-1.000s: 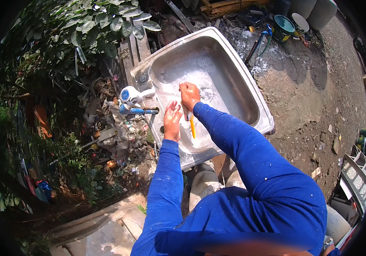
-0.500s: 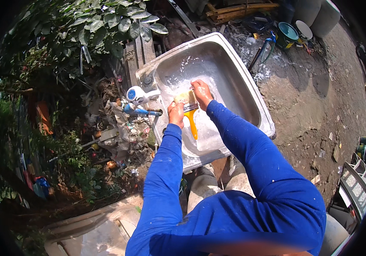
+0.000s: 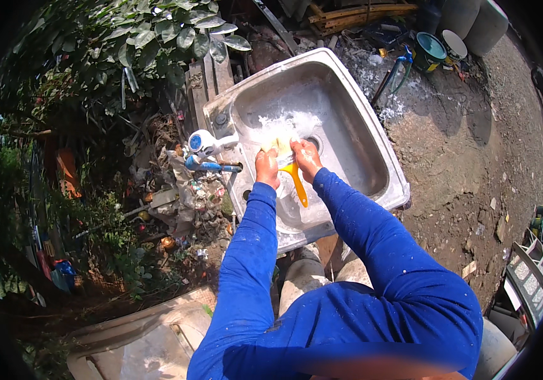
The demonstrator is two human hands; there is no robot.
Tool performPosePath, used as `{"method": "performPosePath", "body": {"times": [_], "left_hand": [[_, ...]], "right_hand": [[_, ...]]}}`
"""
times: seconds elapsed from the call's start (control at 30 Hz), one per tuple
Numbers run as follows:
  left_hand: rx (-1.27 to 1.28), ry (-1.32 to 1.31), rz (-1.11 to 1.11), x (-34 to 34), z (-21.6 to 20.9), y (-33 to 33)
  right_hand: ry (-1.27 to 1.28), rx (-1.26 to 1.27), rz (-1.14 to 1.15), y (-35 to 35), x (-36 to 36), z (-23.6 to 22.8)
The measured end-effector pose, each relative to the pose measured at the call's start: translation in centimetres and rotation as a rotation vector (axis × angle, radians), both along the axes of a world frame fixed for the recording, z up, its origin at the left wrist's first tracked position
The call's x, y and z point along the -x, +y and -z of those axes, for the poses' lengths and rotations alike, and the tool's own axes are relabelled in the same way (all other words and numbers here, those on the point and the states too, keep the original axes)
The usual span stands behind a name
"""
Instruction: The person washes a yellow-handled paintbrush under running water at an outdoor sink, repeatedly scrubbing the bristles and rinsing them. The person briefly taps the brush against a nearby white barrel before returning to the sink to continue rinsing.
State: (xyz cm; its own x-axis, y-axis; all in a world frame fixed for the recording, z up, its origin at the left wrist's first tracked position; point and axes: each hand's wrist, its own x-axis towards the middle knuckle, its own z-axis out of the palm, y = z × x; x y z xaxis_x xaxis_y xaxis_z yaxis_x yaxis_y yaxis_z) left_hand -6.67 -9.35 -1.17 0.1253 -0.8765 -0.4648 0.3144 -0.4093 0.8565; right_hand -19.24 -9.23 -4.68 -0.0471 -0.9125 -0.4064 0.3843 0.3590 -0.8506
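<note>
Paintbrush (image 3: 299,189): yellow-handled; we find it over the sink (image 3: 367,113), bristle end away from the body, handle hanging free toward the near edge.
Left hand (image 3: 267,166): fingers closed on the left side of the brush head, wet.
Right hand (image 3: 307,159): fingers pinching the right side of the brush head.
Changes, against half a second ago: we note the handle slanting farther to the right, the right hand nearer the body, the metal band now mostly hidden, and a broad white splash (image 3: 297,120) where scattered droplets showed before; the drain (image 3: 314,142) now shows beyond the right hand.
Sink contents: we count the splash, the drain and the brush held above the basin.
Faucet (image 3: 203,144): white with a blue dial, its spout toward the basin.
Bucket (image 3: 430,49): dark outside, teal within; we cannot tell whether it holds liquid.
Round white container (image 3: 454,44): beside the bucket; contents unclear to us.
Grey drums (image 3: 487,28): behind these two; insides hidden.
</note>
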Motion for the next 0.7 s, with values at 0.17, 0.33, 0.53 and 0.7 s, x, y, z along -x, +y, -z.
{"method": "performPosePath", "body": {"times": [0.17, 0.33, 0.53, 0.7], "left_hand": [[0.053, 0.014, 0.093, -1.5, 0.6, 0.1], [0.039, 0.043, 0.055, -2.9, 1.9, -0.3], [0.034, 0.045, -0.030, -2.8, 1.0, -0.4], [0.028, 0.188, -0.081, -2.7, 0.3, -0.1]], "right_hand": [[0.080, 0.007, -0.005, -0.4, -0.6, -0.2], [0.098, 0.057, -0.135, -0.6, -2.4, -0.6], [-0.058, -0.046, -0.053, -0.9, -3.0, 0.5], [-0.122, -0.057, 0.017, -0.8, -3.3, 1.5]]}}
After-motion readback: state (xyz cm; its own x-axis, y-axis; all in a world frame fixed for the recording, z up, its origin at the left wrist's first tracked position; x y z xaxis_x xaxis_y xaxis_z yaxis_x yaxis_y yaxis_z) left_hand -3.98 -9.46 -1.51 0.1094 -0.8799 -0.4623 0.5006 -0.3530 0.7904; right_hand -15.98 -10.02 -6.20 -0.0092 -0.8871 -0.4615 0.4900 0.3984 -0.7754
